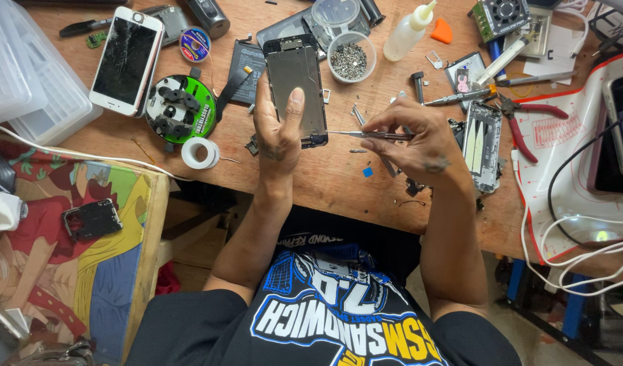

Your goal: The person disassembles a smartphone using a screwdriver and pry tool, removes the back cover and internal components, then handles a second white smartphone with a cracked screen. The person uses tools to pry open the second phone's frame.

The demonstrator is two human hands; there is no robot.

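We are in the middle of working on a stripped phone screen assembly (296, 88), which our left hand (277, 129) holds up off the wooden surface (338, 183), fingers wrapped behind it and the thumb pressed flat against its bare metal back. Our right hand (416, 135) pinches a slim screwdriver (369, 135) between thumb and fingertips, its tip touching the lower right edge of the assembly, so we judge the step in hand to be work on a small fastener or clip at that corner. The next move seems to call for a steady left grip and fine pressure at the tip, since a slip could mar the panel. Near by lie a clear cup of tiny screws (350, 59), a cracked white phone (127, 59), an opened phone body (482, 146) and red-handled pliers (531, 115).
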